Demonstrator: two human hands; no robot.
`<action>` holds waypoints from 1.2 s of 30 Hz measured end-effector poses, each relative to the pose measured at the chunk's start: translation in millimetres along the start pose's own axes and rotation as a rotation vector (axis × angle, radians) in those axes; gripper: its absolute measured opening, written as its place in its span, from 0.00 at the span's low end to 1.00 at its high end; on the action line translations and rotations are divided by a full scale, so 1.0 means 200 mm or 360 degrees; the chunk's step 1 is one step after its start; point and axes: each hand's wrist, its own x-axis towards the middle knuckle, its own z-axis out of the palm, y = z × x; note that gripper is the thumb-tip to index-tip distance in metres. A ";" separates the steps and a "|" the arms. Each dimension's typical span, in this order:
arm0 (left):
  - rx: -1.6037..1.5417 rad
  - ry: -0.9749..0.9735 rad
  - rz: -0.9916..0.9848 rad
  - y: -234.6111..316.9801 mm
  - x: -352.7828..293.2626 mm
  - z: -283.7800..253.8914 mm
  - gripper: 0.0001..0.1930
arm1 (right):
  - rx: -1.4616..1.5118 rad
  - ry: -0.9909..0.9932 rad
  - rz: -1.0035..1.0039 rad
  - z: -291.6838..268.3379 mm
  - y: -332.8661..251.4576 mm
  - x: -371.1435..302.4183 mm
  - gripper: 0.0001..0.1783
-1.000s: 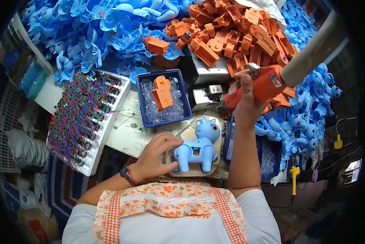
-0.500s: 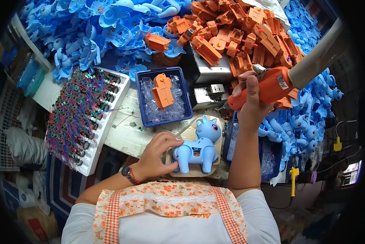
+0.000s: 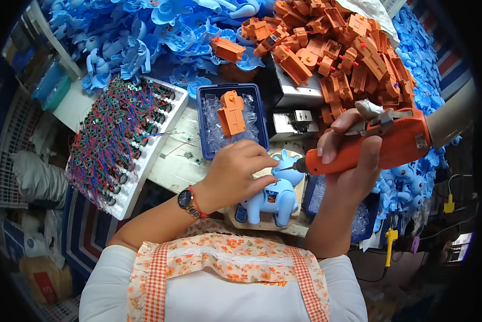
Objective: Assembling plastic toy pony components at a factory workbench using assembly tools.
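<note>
A blue toy animal (image 3: 287,200) with ears and an open slot in its side stands on a beige pad (image 3: 258,223) before me. My left hand (image 3: 234,173) reaches over its back. Thumb and index finger curve against the toy's head and neck; whether a small screw is between them I cannot make out. My right hand (image 3: 353,174) is wrapped round an orange electric screwdriver (image 3: 394,142), held nearly level. Its thin bit points left at the toy's head, close to my left fingertips. A thick beige sleeve (image 3: 455,115) extends from the tool's rear.
A dark blue bin (image 3: 203,121) holds clear plastic pieces and an orange housing (image 3: 231,112). Left of it, a white foam tray (image 3: 154,144) carries wired circuit boards. Behind lie heaps of orange housings (image 3: 335,51) and blue toy shells (image 3: 160,37). A metal device (image 3: 289,126) stands behind the toy.
My left hand has gone from the toy's rump to its head and neck. My right hand has lowered and levelled the screwdriver, bringing its bit to the head. The whole view has shifted slightly.
</note>
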 end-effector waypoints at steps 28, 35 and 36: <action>-0.0446 -0.0486 -0.0178 -0.11 -0.27 -0.13 0.27 | -0.0124 -0.0089 0.0204 -0.07 0.12 -0.13 0.28; -0.0300 -0.0246 -0.0199 -0.09 -0.34 -0.01 0.30 | -0.0206 0.0020 0.0399 0.01 0.12 -0.19 0.23; -0.0304 -0.0213 -0.0219 -0.09 -0.34 0.00 0.30 | -0.0241 -0.0020 0.0416 0.00 0.13 -0.20 0.23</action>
